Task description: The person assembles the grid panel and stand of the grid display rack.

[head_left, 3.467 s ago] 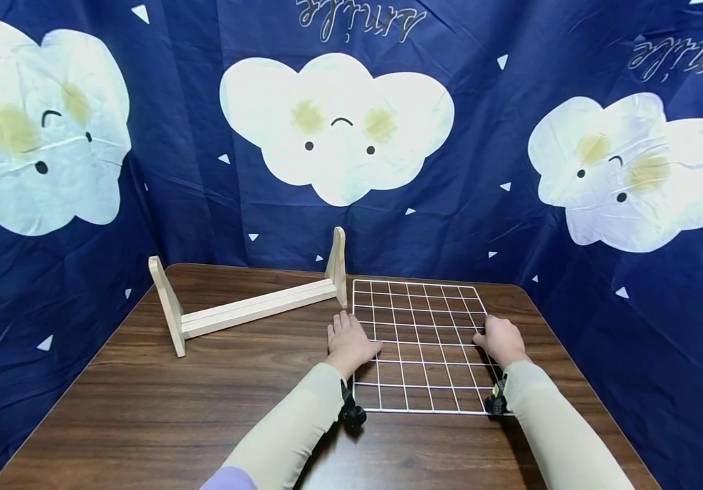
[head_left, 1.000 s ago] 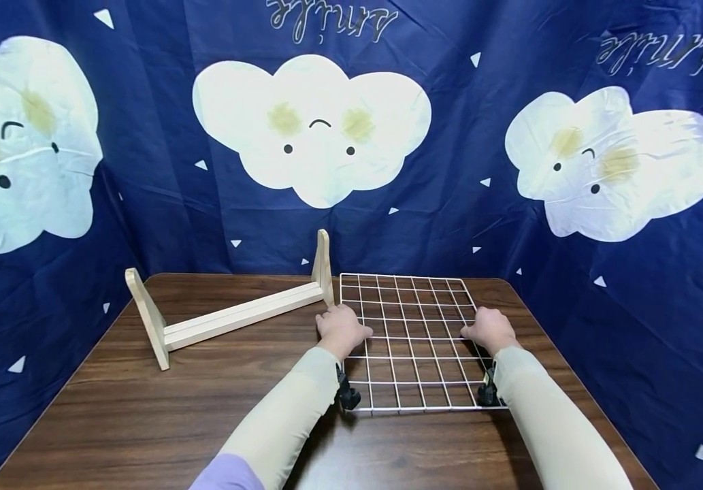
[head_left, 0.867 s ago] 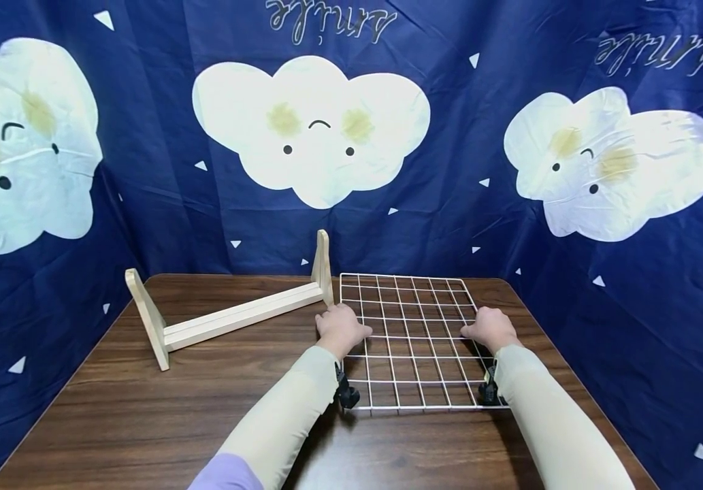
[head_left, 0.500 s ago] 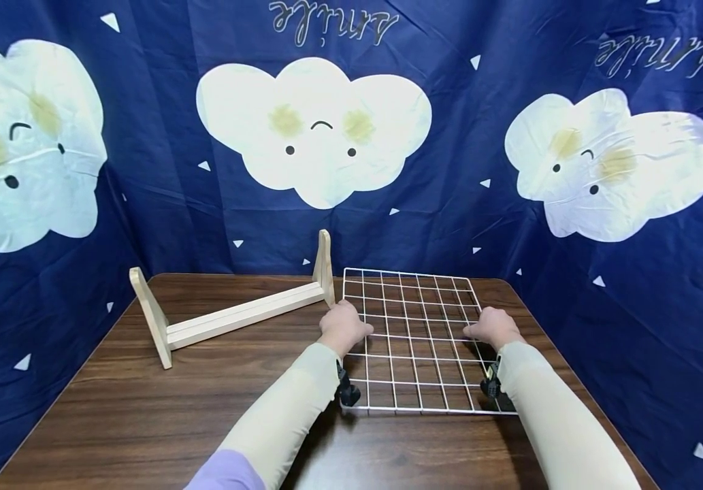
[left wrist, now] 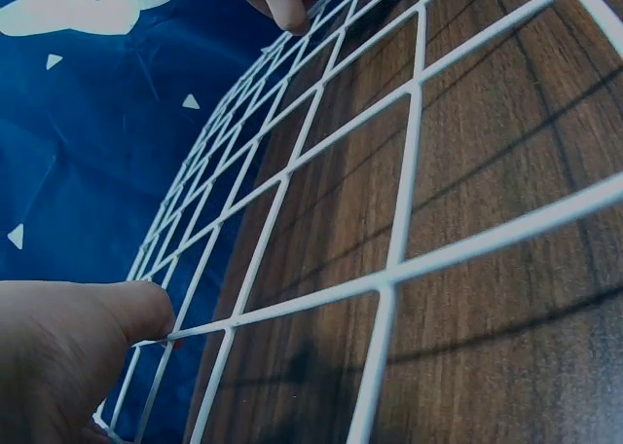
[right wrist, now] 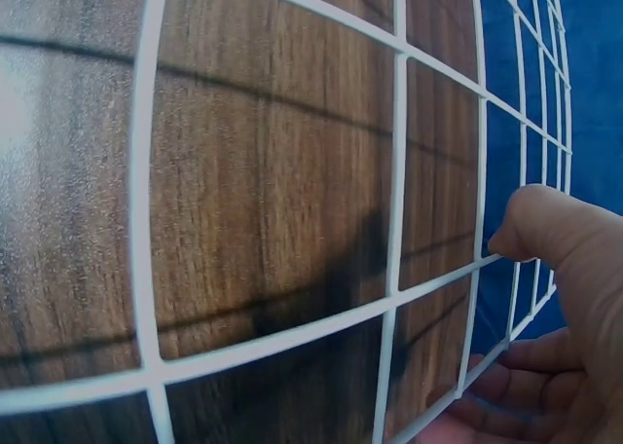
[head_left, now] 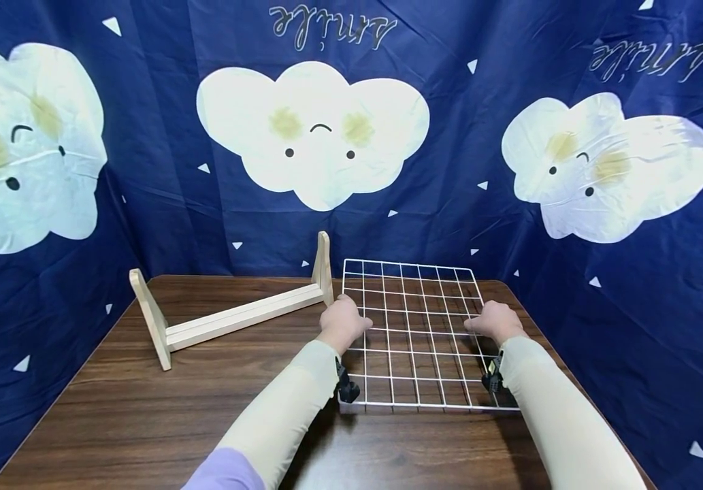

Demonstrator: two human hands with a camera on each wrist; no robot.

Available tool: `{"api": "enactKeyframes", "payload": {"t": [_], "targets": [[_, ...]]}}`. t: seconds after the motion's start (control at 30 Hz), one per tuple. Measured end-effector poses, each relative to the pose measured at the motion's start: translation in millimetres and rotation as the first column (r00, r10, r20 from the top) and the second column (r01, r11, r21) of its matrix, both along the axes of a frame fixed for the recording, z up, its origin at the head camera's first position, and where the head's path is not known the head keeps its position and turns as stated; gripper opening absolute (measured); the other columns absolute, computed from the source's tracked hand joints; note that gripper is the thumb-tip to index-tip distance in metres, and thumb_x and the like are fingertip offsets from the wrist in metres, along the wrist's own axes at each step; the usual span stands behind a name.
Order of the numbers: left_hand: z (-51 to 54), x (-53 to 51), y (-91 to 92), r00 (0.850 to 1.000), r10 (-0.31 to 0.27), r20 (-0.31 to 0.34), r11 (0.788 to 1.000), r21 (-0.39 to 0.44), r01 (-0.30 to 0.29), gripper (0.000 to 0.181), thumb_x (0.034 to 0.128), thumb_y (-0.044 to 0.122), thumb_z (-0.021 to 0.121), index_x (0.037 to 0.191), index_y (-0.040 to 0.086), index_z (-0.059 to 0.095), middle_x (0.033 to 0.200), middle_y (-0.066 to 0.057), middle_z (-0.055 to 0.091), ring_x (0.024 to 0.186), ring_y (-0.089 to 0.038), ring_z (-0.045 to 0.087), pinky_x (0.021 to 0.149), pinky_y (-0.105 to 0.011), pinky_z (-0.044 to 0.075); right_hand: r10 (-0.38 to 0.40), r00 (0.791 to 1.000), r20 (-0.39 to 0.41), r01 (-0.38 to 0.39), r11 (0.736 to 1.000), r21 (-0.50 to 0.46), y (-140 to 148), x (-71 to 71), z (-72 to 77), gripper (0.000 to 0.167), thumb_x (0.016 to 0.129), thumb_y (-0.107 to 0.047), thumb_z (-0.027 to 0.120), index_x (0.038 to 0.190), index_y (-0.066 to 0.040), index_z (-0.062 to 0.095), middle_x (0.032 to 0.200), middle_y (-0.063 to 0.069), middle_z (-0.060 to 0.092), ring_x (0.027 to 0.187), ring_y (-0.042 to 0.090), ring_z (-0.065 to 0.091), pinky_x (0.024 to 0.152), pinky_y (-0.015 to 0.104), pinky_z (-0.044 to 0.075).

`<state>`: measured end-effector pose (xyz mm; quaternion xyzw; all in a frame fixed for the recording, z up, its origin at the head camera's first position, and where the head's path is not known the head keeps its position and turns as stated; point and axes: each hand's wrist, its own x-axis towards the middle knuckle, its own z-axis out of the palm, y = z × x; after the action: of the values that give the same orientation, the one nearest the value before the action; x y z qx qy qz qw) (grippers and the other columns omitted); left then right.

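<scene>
A white wire grid panel (head_left: 417, 354) is held at the right of the table, its far edge raised above the tabletop. The left hand (head_left: 343, 322) grips its left edge; in the left wrist view the thumb of that hand (left wrist: 78, 351) lies over a wire. On the opposite edge is the right hand (head_left: 496, 322). The right wrist view shows the right hand (right wrist: 545, 317) with its thumb on a wire and its fingers curled round the outer edge. Shadows of the wires fall on the wood beneath the grid.
Left of the grid, a pale wooden stand (head_left: 243, 317) with two upright end pieces sits on the brown wooden table (head_left: 204, 408), one end close to the grid. Blue fabric (head_left: 265, 231) with white clouds hangs behind and on both sides.
The far edge of the grid has risen off the table, both hands still gripping its sides. Since the earliest frame, the left hand has closed round the left edge.
</scene>
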<state>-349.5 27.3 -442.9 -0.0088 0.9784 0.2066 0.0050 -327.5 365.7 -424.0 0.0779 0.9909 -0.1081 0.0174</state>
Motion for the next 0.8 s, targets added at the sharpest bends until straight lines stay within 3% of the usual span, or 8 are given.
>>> {"api": "enactKeyframes", "payload": {"t": [0.2, 0.47, 0.8], "targets": [[6.9, 0.3, -0.7, 1.000, -0.001, -0.012, 1.000, 0.026, 0.001, 0.087, 0.0764, 0.044, 0.078, 0.136, -0.010, 0.046, 0.093, -0.017, 0.072, 0.076, -0.027, 0.069, 0.061, -0.042, 0.056, 0.007, 0.999, -0.047, -0.006, 1.000, 0.023, 1.7, -3.7, 3.1, 0.047, 0.076, -0.042, 0.071, 0.084, 0.004, 0.067, 0.085, 0.025, 0.069, 0.075, 0.039, 0.064, 0.070, 0.054, 0.053], [13.5, 1.3, -3.3, 1.000, 0.006, -0.019, 0.999, 0.052, -0.005, 0.085, 0.0780, 0.041, 0.078, 0.137, -0.011, 0.045, 0.089, -0.017, 0.072, 0.072, -0.026, 0.068, 0.059, -0.040, 0.055, -0.032, 0.998, -0.054, 0.033, 0.999, 0.004, 2.1, -5.4, 7.4, 0.056, 0.076, -0.047, 0.072, 0.093, 0.006, 0.067, 0.088, 0.024, 0.069, 0.076, 0.039, 0.064, 0.066, 0.053, 0.053], [23.1, 3.6, -5.1, 0.996, 0.020, -0.086, 0.998, 0.060, -0.014, 0.080, 0.0816, 0.038, 0.078, 0.134, -0.011, 0.044, 0.086, -0.017, 0.071, 0.069, -0.027, 0.068, 0.059, -0.042, 0.055, -0.035, 0.988, -0.149, 0.037, 0.999, 0.008, -3.1, -4.0, 16.5, 0.051, 0.077, -0.047, 0.071, 0.084, 0.003, 0.066, 0.082, 0.022, 0.069, 0.072, 0.037, 0.064, 0.065, 0.052, 0.052]]}}
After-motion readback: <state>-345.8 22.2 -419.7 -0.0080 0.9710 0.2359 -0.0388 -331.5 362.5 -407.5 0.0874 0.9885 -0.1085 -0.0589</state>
